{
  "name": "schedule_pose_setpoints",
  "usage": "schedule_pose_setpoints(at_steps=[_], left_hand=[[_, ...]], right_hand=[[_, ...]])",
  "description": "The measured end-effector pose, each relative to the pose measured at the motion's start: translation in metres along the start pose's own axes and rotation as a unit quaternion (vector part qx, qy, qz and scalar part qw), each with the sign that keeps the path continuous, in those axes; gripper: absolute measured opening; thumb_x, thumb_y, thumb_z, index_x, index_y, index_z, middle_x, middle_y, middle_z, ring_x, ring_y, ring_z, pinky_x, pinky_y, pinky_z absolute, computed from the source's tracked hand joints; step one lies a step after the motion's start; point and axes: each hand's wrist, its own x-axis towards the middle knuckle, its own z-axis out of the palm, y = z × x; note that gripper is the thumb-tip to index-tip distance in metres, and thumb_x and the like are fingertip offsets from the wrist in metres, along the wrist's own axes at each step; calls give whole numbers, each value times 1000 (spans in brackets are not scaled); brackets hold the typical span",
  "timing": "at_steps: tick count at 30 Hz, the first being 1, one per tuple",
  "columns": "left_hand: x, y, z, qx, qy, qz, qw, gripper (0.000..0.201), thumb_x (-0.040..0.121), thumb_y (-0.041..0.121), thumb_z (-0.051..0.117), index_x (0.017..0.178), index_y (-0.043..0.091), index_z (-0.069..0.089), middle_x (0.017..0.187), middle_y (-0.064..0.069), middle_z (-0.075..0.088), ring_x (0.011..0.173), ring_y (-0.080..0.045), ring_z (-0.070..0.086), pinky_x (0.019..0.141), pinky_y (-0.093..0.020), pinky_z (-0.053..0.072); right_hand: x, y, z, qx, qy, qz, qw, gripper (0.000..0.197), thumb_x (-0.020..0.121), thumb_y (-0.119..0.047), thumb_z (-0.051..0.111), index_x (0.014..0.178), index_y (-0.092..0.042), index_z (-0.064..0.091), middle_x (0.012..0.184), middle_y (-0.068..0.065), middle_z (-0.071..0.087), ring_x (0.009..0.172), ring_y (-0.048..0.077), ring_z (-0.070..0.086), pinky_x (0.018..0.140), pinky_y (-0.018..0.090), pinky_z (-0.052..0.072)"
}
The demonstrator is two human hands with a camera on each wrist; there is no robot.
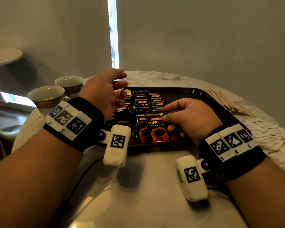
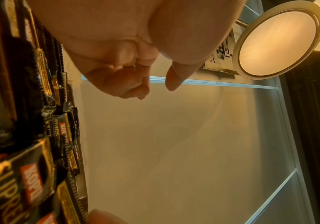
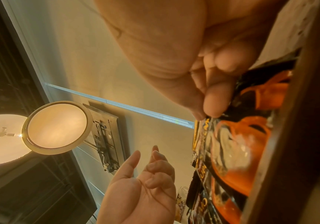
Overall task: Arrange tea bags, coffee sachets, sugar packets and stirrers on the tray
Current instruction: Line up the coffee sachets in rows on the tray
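Legible markings: coffee sachets only.
Each black coffee sachet [image 1: 156,127] on the tray [image 1: 220,109] carries "KOPIKO" in white on a red label, "SUPREMO" in gold beneath, and the line "Premium Instant Coffee". White packets at the right bear print too small to read.

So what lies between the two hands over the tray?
Head view: black coffee sachets in overlapping rows on the tray fill the stretch between the left hand and right hand.
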Motion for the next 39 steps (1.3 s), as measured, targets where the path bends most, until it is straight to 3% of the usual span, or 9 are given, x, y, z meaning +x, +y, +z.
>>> schedule_pose_setpoints(at_steps=[8,12,22,26,31,34,35,37,39], left_hand=[[-2,-1,4,2,-2,-9,1000,20,98,30,56,109,14,59,74,2,58,50,-10,49,42,-19,36],[-7,-2,7,9,-25,-20,999,18,97,27,56,110,13,58,71,1,56,50,-11,50,44,-19,38],[-11,-5,11,34,-107,-66,991,17,100,26,52,106,12,59,73,-3,65,59,-16,63,52,-25,53],[-11,-1,8,35,-88,-40,995,15,99,25,51,103,13,59,75,-3,64,59,-14,60,49,-24,49],[-6,19,-10,60,19,31,998,18,94,35,55,94,19,61,84,1,60,74,-13,50,67,-31,42],[-8,30,-18,101,65,10,993,37,78,51,61,101,22,65,102,2,57,94,-14,48,87,-38,35],[-11,32,-18,116,70,-5,991,45,77,54,61,108,21,65,113,1,57,104,-16,46,93,-41,32],[-16,33,-15,131,66,-34,989,51,87,52,57,125,18,60,133,-9,49,112,-21,42,89,-36,34],[-19,30,-10,125,50,-67,989,50,96,46,50,135,16,52,125,-13,49,91,-21,53,61,-28,48]], right_hand=[[-2,-1,1,11,3,-4,1000,31,81,-5,78,107,-14,65,88,10,73,55,15,65,40,23,47],[-3,-2,-1,25,35,-21,999,15,86,-13,75,96,-9,65,76,8,71,47,15,59,37,24,43],[-7,-3,7,116,-72,58,989,19,96,-18,63,88,-1,64,70,15,67,51,22,65,41,24,52],[-7,-4,3,104,-7,10,994,19,95,-22,64,87,-5,65,71,8,68,55,19,63,41,26,46],[7,-2,-8,82,124,42,988,40,78,-69,62,97,-34,59,99,0,65,94,22,61,83,42,51],[5,-7,-1,166,60,117,977,89,76,-77,59,146,-25,41,141,17,46,121,31,50,106,47,42],[2,-9,3,196,33,119,973,94,78,-74,58,153,-25,31,149,22,38,125,33,48,104,43,45],[-5,-12,4,229,-9,121,966,80,88,-66,50,151,-19,35,145,23,45,99,21,61,67,26,59],[-8,-10,4,238,-35,115,964,44,98,-54,40,115,-16,56,89,9,74,52,9,63,36,16,47]])
